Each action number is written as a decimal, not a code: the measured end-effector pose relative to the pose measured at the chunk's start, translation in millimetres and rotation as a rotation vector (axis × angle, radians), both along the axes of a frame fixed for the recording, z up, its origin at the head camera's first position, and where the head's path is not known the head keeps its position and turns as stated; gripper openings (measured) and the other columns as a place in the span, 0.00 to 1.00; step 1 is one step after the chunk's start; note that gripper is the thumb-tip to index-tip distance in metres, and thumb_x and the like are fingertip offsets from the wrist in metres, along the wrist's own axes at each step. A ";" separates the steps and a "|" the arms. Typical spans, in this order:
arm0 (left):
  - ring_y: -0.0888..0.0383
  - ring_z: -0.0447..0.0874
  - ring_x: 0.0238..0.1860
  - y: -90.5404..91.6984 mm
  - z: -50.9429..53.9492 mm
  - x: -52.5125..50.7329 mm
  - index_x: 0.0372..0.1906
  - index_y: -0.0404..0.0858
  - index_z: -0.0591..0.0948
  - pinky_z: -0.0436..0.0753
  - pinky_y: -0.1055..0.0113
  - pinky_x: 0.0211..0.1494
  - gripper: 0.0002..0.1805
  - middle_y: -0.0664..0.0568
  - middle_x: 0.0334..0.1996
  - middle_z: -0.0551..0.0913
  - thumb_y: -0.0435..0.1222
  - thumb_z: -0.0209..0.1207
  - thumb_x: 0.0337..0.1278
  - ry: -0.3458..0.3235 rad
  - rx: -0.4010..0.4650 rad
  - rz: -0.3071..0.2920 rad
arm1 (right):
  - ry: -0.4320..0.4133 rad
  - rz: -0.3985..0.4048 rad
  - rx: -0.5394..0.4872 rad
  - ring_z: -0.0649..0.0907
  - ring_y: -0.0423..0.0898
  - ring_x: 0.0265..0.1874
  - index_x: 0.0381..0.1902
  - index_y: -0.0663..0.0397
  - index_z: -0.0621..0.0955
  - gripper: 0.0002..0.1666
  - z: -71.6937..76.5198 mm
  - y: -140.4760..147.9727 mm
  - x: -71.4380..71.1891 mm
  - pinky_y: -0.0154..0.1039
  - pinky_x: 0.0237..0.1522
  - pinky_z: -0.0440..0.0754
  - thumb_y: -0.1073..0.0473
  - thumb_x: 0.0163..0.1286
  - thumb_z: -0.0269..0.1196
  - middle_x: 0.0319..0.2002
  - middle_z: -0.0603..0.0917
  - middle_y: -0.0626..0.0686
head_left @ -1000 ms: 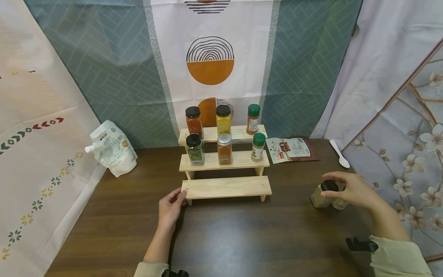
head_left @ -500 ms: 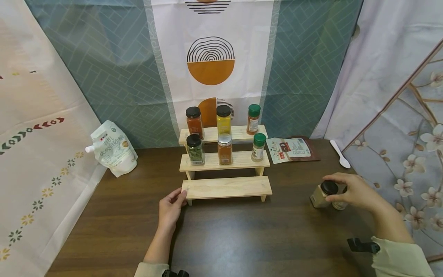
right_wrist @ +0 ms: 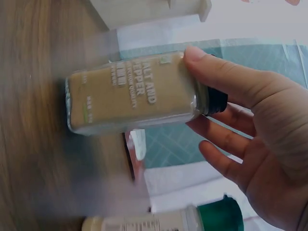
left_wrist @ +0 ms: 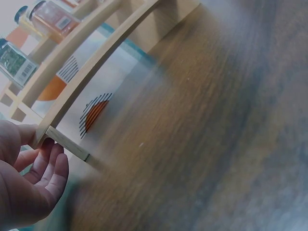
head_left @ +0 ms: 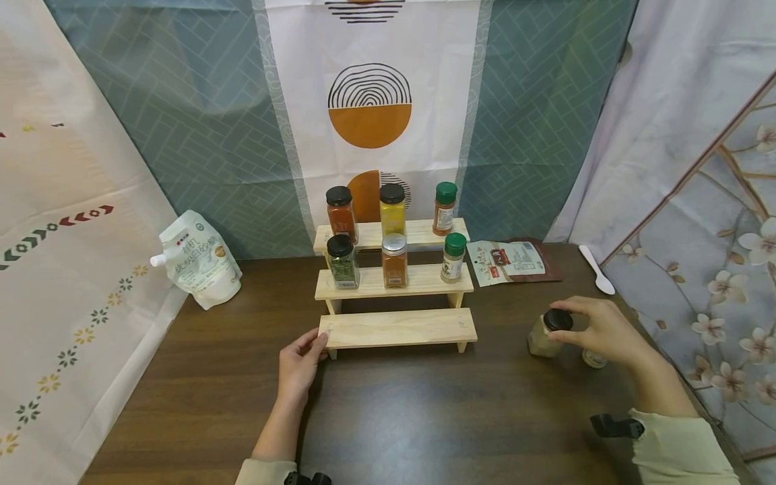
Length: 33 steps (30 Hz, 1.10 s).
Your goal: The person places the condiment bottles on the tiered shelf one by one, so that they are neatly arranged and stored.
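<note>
My right hand (head_left: 600, 330) pinches a square salt and pepper jar (right_wrist: 134, 94) near its black lid, thumb on one side and fingers on the other. The jar holds beige powder; in the head view it tilts slightly and stands left of a second seasoning bottle (head_left: 594, 358), whose green cap shows in the right wrist view. My left hand (head_left: 298, 364) grips the left end of the lowest step of a wooden three-tier rack (head_left: 397, 329), thumb on top and fingers under the edge. That lowest step bears nothing. Jars such as the green-herb jar (head_left: 343, 264) stand on the upper two tiers.
A white spouted pouch (head_left: 200, 263) leans at the back left. Right of the rack lie a flat brown-and-white packet (head_left: 512, 263) and a white spoon (head_left: 597, 271). Patterned cloths (head_left: 515, 135) enclose the dark wooden table (head_left: 436, 417) at the back and sides.
My right hand has closed on the salt and pepper jar and moved it left, away from the second bottle. My left hand stays on the rack.
</note>
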<state>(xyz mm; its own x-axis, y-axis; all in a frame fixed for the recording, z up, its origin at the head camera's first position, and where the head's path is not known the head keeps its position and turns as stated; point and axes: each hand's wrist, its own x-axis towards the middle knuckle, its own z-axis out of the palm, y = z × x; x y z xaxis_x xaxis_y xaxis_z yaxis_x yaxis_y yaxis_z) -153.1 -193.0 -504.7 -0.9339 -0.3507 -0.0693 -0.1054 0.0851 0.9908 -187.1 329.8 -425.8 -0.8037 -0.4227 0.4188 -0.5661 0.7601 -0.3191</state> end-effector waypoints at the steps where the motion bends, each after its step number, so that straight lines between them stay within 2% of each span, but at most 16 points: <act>1: 0.61 0.84 0.35 0.1 0.0 0.1 0.58 0.26 0.82 0.86 0.73 0.41 0.19 0.37 0.47 0.86 0.35 0.63 0.69 0.000 -0.001 0.000 | 0.009 0.006 -0.007 0.86 0.49 0.40 0.48 0.58 0.87 0.31 -0.1 -2.4 -1.1 0.23 0.43 0.76 0.56 0.45 0.84 0.40 0.89 0.49; 4: 0.62 0.84 0.35 0.0 -0.6 -0.3 0.58 0.26 0.82 0.86 0.72 0.41 0.19 0.36 0.47 0.85 0.35 0.63 0.69 0.003 -0.003 0.000 | 0.027 0.014 -0.020 0.86 0.49 0.40 0.48 0.58 0.87 0.30 1.2 -10.1 -3.9 0.25 0.43 0.77 0.57 0.46 0.83 0.41 0.89 0.50; 9: 0.62 0.84 0.34 -0.3 -0.9 -1.1 0.57 0.26 0.82 0.86 0.72 0.40 0.18 0.37 0.46 0.86 0.34 0.63 0.69 0.011 0.002 0.005 | 0.042 0.026 -0.045 0.87 0.51 0.41 0.48 0.58 0.87 0.29 6.2 -24.9 -8.1 0.40 0.41 0.82 0.57 0.48 0.83 0.43 0.89 0.52; 13: 0.62 0.84 0.34 -0.5 -0.9 -1.7 0.57 0.26 0.82 0.86 0.72 0.40 0.18 0.38 0.45 0.86 0.34 0.63 0.69 0.010 0.007 0.009 | 0.020 0.031 -0.076 0.87 0.54 0.43 0.48 0.58 0.87 0.28 11.4 -38.2 -10.7 0.51 0.42 0.83 0.57 0.49 0.82 0.44 0.89 0.54; 16: 0.62 0.84 0.34 -0.6 -0.8 -1.7 0.57 0.27 0.82 0.86 0.71 0.40 0.18 0.38 0.45 0.86 0.34 0.63 0.69 0.006 0.008 0.009 | 0.004 0.038 -0.102 0.86 0.57 0.44 0.48 0.58 0.87 0.28 15.6 -48.2 -13.7 0.56 0.44 0.83 0.57 0.50 0.82 0.45 0.88 0.55; 19: 0.62 0.84 0.34 -0.7 -0.6 -0.9 0.57 0.27 0.82 0.86 0.72 0.40 0.19 0.38 0.45 0.86 0.35 0.63 0.69 0.003 0.005 0.004 | 0.003 0.049 -0.114 0.86 0.56 0.45 0.48 0.59 0.87 0.27 20.6 -58.8 -17.7 0.56 0.44 0.83 0.57 0.50 0.82 0.45 0.88 0.55; 26: 0.61 0.84 0.34 -0.7 -0.4 -0.2 0.57 0.27 0.82 0.86 0.72 0.40 0.19 0.39 0.44 0.86 0.35 0.63 0.69 0.003 0.000 0.002 | 0.042 0.098 -0.121 0.85 0.46 0.37 0.46 0.57 0.88 0.27 31.9 -85.0 -25.8 0.48 0.37 0.83 0.55 0.48 0.83 0.38 0.89 0.49; 33: 0.62 0.84 0.33 -1.3 -1.8 -1.5 0.56 0.27 0.83 0.86 0.72 0.40 0.18 0.39 0.43 0.86 0.35 0.64 0.69 0.007 0.007 0.008 | 0.035 0.135 -0.132 0.85 0.49 0.39 0.46 0.57 0.88 0.27 36.7 -113.7 -29.1 0.50 0.40 0.83 0.53 0.48 0.83 0.40 0.88 0.51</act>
